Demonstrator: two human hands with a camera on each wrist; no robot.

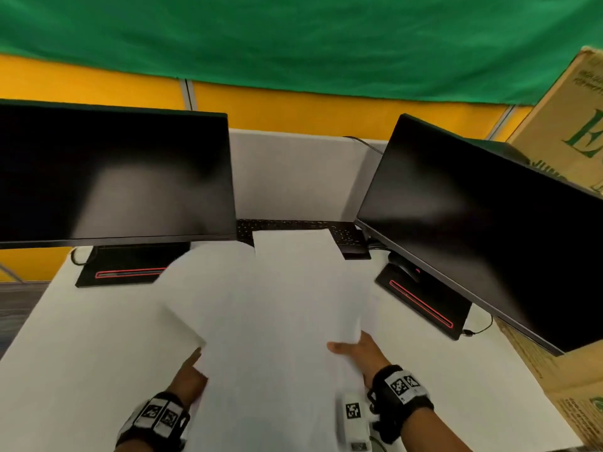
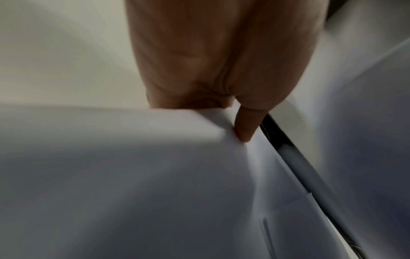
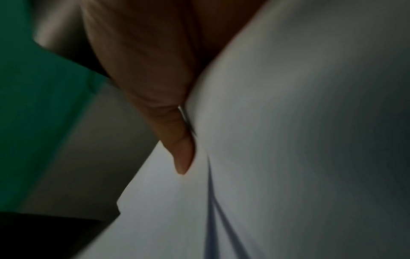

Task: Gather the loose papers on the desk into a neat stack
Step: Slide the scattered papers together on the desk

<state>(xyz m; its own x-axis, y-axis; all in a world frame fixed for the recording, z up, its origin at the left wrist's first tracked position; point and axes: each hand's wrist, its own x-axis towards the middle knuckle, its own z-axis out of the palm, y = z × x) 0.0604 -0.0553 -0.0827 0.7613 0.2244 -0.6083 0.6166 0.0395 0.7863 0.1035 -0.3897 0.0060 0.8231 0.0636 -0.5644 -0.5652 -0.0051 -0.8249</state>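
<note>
A loose sheaf of white papers (image 1: 267, 305) is held up over the white desk (image 1: 81, 353), its sheets fanned and uneven at the top. My left hand (image 1: 195, 363) grips the sheaf's lower left edge. In the left wrist view its thumb (image 2: 246, 126) lies on the paper (image 2: 133, 175), and the other fingers are hidden beneath. My right hand (image 1: 349, 349) holds the lower right edge. The right wrist view shows its thumb (image 3: 179, 149) pressed on the sheets (image 3: 288, 140), with the fingers hidden behind them.
Two dark monitors stand on the desk, one at the left (image 1: 114, 177) and one at the right (image 1: 483, 230). A black keyboard (image 1: 293, 225) lies between them, partly covered by the papers. Cardboard boxes (image 1: 567, 125) stand at the right edge.
</note>
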